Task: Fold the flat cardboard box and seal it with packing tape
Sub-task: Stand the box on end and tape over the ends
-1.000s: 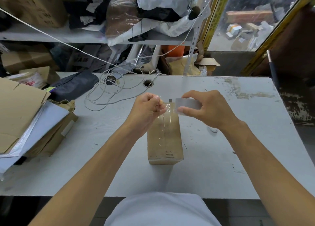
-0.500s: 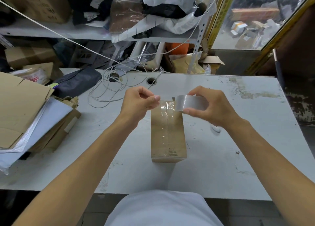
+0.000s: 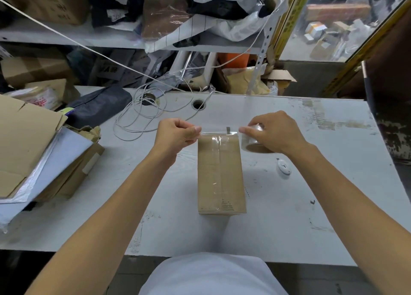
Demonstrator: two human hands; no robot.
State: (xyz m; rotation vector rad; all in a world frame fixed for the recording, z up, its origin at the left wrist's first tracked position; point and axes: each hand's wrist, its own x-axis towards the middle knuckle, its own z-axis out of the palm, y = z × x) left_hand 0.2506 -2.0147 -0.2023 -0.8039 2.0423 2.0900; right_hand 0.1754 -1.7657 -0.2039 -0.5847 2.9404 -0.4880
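A folded brown cardboard box (image 3: 221,174) stands on the white table (image 3: 289,216), with a strip of clear tape running along its top seam. My right hand (image 3: 274,132) grips a roll of clear packing tape (image 3: 252,139) just right of the box's far end. My left hand (image 3: 178,134) pinches the free end of the tape at the box's far left corner. A stretch of clear tape (image 3: 219,134) spans between the two hands across the box's far edge.
Flat cardboard and a grey mailer pile (image 3: 33,152) lie at the left. A coiled white cable (image 3: 142,116) and a cable hole (image 3: 198,104) sit behind the box. A small white object (image 3: 284,166) lies right of the box. Cluttered shelves stand behind the table.
Both hands have moved apart, pulling the tape out sideways. The roll went right and lower beside the box's far end, and the tape now stretches across that edge.
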